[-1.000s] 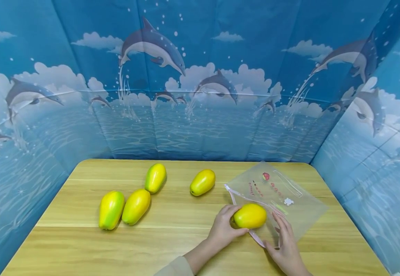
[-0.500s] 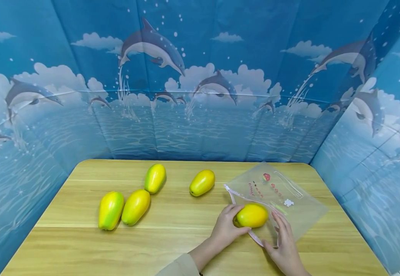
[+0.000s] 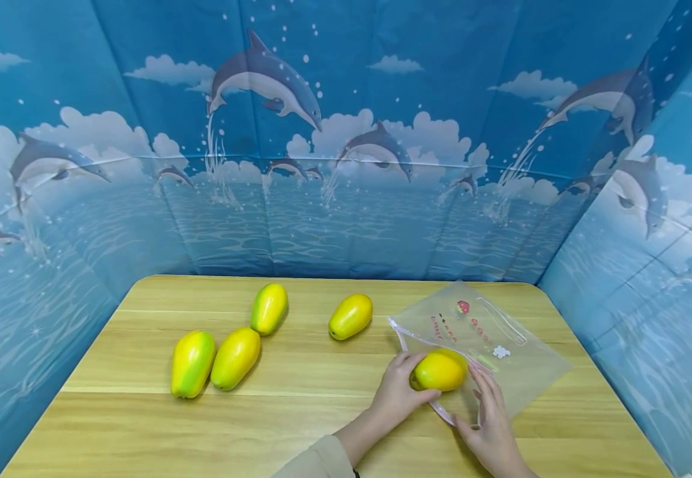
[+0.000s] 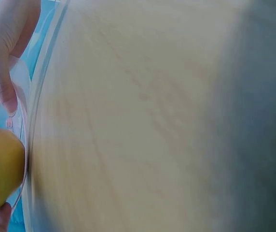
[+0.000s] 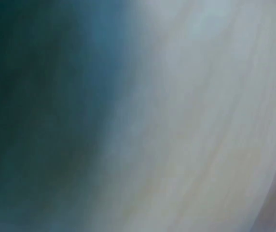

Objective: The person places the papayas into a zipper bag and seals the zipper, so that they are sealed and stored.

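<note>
In the head view my left hand [image 3: 402, 392] grips a yellow papaya [image 3: 441, 370], thumb on the near side and fingers on the far side. The papaya lies at the mouth of a clear zip bag [image 3: 525, 372] with a pink edge and strawberry prints; its front end is within the opening. My right hand [image 3: 493, 425] holds the bag's mouth, fingers on the upper edge and thumb at the lower edge. The left wrist view shows the papaya [image 4: 5, 164] at its left border, green stem end down. The right wrist view is mostly blurred.
Several more yellow-green papayas lie on the wooden table [image 3: 214, 438]: one papaya [image 3: 350, 317] left of the bag, and a group with a greener papaya [image 3: 193, 364] further left. A blue dolphin-print curtain [image 3: 346, 219] stands behind the table and along both sides.
My left hand has moved a little to the right with the papaya, pushing it further into the bag's mouth. The bag has shifted slightly right; my right hand has stayed nearly still.
</note>
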`<act>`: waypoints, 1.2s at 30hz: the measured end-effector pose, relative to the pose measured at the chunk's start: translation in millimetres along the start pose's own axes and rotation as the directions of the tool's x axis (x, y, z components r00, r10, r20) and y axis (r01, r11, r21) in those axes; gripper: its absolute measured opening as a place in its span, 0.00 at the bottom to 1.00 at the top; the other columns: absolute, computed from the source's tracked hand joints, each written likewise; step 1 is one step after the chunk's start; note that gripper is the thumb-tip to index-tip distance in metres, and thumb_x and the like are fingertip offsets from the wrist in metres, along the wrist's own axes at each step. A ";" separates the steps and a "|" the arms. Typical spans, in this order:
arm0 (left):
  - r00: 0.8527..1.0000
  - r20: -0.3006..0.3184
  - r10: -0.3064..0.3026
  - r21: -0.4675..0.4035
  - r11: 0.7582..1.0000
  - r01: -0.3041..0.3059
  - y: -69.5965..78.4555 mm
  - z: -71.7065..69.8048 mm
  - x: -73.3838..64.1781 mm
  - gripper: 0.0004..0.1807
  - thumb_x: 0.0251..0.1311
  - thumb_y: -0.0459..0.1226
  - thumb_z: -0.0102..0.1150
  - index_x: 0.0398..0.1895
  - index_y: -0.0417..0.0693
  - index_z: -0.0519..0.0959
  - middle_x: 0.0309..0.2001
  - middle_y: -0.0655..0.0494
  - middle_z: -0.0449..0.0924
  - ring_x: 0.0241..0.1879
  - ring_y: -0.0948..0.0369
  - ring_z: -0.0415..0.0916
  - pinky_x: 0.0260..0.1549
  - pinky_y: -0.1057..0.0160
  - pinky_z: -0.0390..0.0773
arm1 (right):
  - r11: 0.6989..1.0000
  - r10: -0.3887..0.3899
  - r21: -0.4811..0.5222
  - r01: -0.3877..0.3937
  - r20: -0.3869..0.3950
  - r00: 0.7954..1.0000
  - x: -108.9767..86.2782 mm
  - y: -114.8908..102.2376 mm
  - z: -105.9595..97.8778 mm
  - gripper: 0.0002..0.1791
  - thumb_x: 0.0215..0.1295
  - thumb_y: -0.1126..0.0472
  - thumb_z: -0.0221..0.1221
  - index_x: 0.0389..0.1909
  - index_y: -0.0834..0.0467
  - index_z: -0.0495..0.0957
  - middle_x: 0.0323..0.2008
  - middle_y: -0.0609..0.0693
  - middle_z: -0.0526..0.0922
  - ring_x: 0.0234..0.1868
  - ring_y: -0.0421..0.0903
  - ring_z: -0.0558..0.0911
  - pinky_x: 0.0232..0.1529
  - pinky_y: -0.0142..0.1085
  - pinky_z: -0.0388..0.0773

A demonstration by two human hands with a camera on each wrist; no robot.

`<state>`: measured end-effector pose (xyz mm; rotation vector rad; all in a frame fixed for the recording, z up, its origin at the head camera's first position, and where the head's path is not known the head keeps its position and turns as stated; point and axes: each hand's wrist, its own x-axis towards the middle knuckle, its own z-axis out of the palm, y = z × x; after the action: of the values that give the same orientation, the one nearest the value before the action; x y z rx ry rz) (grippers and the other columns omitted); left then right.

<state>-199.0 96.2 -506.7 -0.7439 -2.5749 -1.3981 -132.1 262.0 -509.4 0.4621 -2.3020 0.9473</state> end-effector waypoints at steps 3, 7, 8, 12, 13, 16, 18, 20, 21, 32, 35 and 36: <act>1.000 -0.002 -0.020 -0.019 1.000 0.020 2.0 1.7 1.2 0.34 0.43 0.45 0.70 0.56 0.48 0.72 0.50 0.56 0.73 0.49 0.62 0.71 0.53 0.64 0.72 | 1.000 -0.008 0.017 0.008 0.012 1.000 0.5 0.6 -0.3 0.59 0.18 0.86 0.67 0.64 0.72 0.54 0.59 0.71 0.58 0.66 0.33 0.52 0.57 0.14 0.55; 1.000 -0.022 -0.002 -0.054 0.999 0.000 0.8 2.4 1.2 0.33 0.43 0.44 0.70 0.56 0.47 0.72 0.50 0.55 0.73 0.50 0.61 0.71 0.54 0.64 0.71 | 1.000 -0.008 0.023 0.007 0.027 1.000 1.6 1.0 -0.8 0.58 0.20 0.85 0.67 0.64 0.73 0.54 0.60 0.71 0.57 0.66 0.35 0.51 0.58 0.15 0.55; 1.000 -0.028 0.013 -0.064 0.998 -0.015 -0.4 2.3 1.1 0.33 0.43 0.44 0.70 0.55 0.46 0.72 0.50 0.54 0.73 0.50 0.61 0.71 0.54 0.65 0.71 | 1.000 -0.006 0.020 0.005 0.027 1.000 1.6 1.2 -0.7 0.58 0.21 0.85 0.67 0.64 0.73 0.54 0.60 0.71 0.57 0.67 0.35 0.51 0.57 0.15 0.56; 0.997 -0.042 0.072 -0.133 0.988 -0.077 -6.3 0.8 0.8 0.29 0.45 0.39 0.69 0.53 0.43 0.72 0.49 0.53 0.75 0.48 0.63 0.72 0.48 0.69 0.74 | 1.000 -0.012 0.024 0.011 0.027 1.000 1.9 1.8 -0.3 0.57 0.21 0.85 0.67 0.63 0.73 0.54 0.60 0.71 0.57 0.67 0.36 0.51 0.57 0.15 0.56; 0.996 -0.042 0.079 -0.162 0.983 -0.085 -7.4 0.3 0.9 0.29 0.45 0.37 0.69 0.53 0.42 0.72 0.48 0.53 0.75 0.47 0.63 0.72 0.46 0.71 0.74 | 0.999 -0.015 0.029 0.014 0.027 1.000 2.0 1.8 -0.2 0.57 0.21 0.86 0.67 0.63 0.73 0.54 0.60 0.71 0.57 0.67 0.36 0.51 0.57 0.15 0.56; 0.996 -0.034 0.079 -0.254 0.964 -0.085 -9.8 0.4 1.2 0.28 0.45 0.34 0.69 0.53 0.40 0.71 0.48 0.51 0.74 0.46 0.64 0.72 0.42 0.74 0.75 | 0.999 -0.025 0.040 0.024 0.025 0.999 2.3 1.4 0.1 0.57 0.21 0.86 0.66 0.63 0.73 0.54 0.60 0.71 0.57 0.66 0.36 0.52 0.58 0.15 0.56; 0.998 -0.024 0.061 -0.304 0.951 -0.066 -10.3 1.1 1.5 0.29 0.45 0.34 0.69 0.53 0.40 0.72 0.48 0.52 0.73 0.46 0.64 0.72 0.43 0.75 0.75 | 0.998 -0.034 0.050 0.033 0.023 0.999 2.6 1.1 0.5 0.56 0.21 0.86 0.66 0.63 0.73 0.54 0.60 0.71 0.57 0.66 0.37 0.53 0.58 0.16 0.56; 0.999 -0.022 0.043 -0.334 0.942 -0.047 -10.2 2.3 1.9 0.30 0.44 0.34 0.70 0.53 0.39 0.72 0.47 0.52 0.72 0.46 0.64 0.72 0.44 0.75 0.75 | 0.998 -0.039 0.058 0.038 0.024 0.999 2.8 1.1 0.9 0.56 0.23 0.85 0.66 0.63 0.73 0.54 0.60 0.72 0.57 0.66 0.38 0.53 0.58 0.16 0.56; 0.999 -0.023 0.033 -0.341 0.939 -0.038 -10.0 2.9 2.2 0.30 0.43 0.34 0.70 0.53 0.39 0.72 0.47 0.52 0.72 0.46 0.65 0.73 0.44 0.75 0.75 | 0.997 -0.040 0.062 0.039 0.025 0.999 2.8 1.1 1.0 0.55 0.24 0.84 0.66 0.63 0.73 0.54 0.60 0.72 0.57 0.67 0.38 0.53 0.58 0.16 0.56; 0.996 -0.086 0.018 -0.339 0.940 -0.046 -9.2 10.0 6.4 0.29 0.43 0.36 0.70 0.51 0.38 0.73 0.47 0.49 0.76 0.42 0.63 0.76 0.42 0.74 0.76 | 0.997 -0.026 0.068 0.023 0.038 0.999 1.5 5.4 2.5 0.51 0.29 0.78 0.62 0.64 0.72 0.54 0.60 0.71 0.57 0.67 0.41 0.51 0.60 0.17 0.56; 0.996 -0.086 0.024 -0.358 0.932 -0.053 -10.1 12.2 8.5 0.29 0.44 0.36 0.69 0.52 0.36 0.73 0.47 0.48 0.76 0.44 0.61 0.77 0.43 0.74 0.76 | 0.997 -0.018 0.076 0.015 0.039 0.999 1.7 5.5 2.5 0.51 0.30 0.77 0.61 0.64 0.72 0.54 0.60 0.71 0.57 0.67 0.43 0.52 0.60 0.18 0.56; 0.996 -0.085 0.022 -0.367 0.929 -0.052 -10.3 13.0 9.3 0.29 0.44 0.35 0.69 0.52 0.36 0.73 0.47 0.48 0.76 0.45 0.60 0.77 0.43 0.74 0.76 | 0.997 -0.017 0.081 0.014 0.036 0.999 1.9 5.4 2.6 0.50 0.30 0.77 0.61 0.64 0.72 0.54 0.60 0.71 0.57 0.67 0.44 0.52 0.60 0.18 0.56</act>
<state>-210.3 105.4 -518.8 -0.7597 -2.2492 -1.8873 -137.3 263.6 -512.4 0.5346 -2.2955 1.0347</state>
